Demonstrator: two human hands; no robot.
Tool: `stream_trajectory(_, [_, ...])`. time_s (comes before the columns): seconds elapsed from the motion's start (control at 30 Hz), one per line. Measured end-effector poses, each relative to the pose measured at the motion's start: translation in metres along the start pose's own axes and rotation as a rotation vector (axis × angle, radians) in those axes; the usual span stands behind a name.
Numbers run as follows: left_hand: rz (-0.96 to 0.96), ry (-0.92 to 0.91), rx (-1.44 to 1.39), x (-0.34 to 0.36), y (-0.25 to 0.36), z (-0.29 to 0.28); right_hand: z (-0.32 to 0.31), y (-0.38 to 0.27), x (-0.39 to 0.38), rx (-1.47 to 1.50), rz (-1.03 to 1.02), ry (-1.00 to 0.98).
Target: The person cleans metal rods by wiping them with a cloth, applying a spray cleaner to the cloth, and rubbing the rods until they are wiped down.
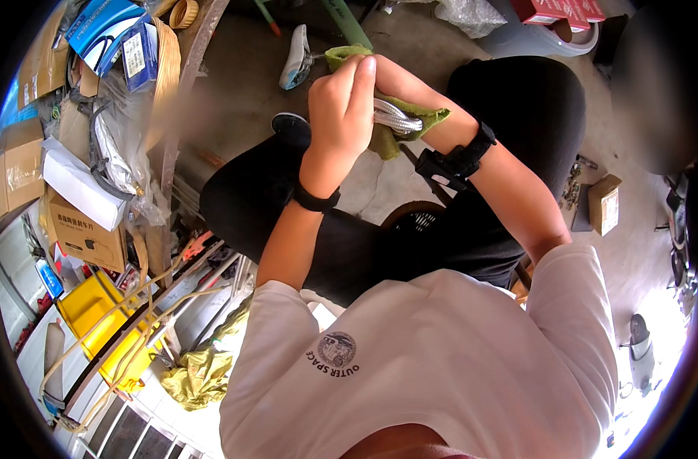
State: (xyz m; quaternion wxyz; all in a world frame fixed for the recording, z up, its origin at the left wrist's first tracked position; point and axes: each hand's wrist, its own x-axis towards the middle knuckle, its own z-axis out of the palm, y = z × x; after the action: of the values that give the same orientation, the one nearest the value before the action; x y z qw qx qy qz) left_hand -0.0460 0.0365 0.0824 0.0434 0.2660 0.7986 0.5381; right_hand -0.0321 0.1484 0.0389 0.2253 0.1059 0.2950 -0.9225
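Observation:
My left hand (341, 115) is closed, its thumb stretched along the top and its fingers curled. A crumpled olive-green cloth (435, 116) comes out beyond its fingertips and again on the right, under my right wrist. Shiny silver, curved metal (397, 118) shows between the cloth and my left hand; its kind is unclear. My right hand (386, 75) reaches in from the right and meets the left one above my knees. Its fingers are hidden behind the left hand, so its grip does not show. Both wrists wear black bands.
Cardboard boxes (87, 231), bagged parts and cables crowd a shelf on the left, above a yellow bin (108, 325). A grey bucket (544, 40) with red boxes stands far right. A small open carton (605, 204) and loose metal parts lie on the floor to the right.

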Motion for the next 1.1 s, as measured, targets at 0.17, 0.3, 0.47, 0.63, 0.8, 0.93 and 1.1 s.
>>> stream_trajectory(0.17, [0.036, 0.052, 0.053, -0.004, 0.001, 0.006, -0.007, 0.002, 0.002, 0.077, 0.011, -0.071])
stream_trajectory(0.3, [0.046, 0.069, 0.075, -0.005, 0.002, 0.009, -0.007, 0.007, 0.002, 0.041, -0.039, -0.074])
stream_trajectory(0.47, [0.05, 0.065, 0.017, -0.004, 0.003, 0.004, 0.0, 0.0, 0.0, 0.022, -0.017, 0.005])
stream_trajectory(0.63, [0.057, 0.169, 0.101, 0.003, 0.02, -0.017, 0.01, -0.032, -0.002, -0.045, -0.267, 0.236])
stream_trajectory(0.8, [-0.079, 0.238, 0.241, 0.005, 0.009, -0.009, -0.01, -0.081, -0.024, 0.207, -0.489, -0.009])
stream_trajectory(0.93, [-0.145, -0.11, 0.122, -0.006, 0.007, 0.01, 0.002, -0.093, -0.025, 0.28, -0.532, 0.058])
stream_trajectory(1.1, [-0.398, -0.21, -0.294, -0.012, 0.017, 0.02, -0.011, -0.098, -0.023, 0.331, -0.52, -0.021])
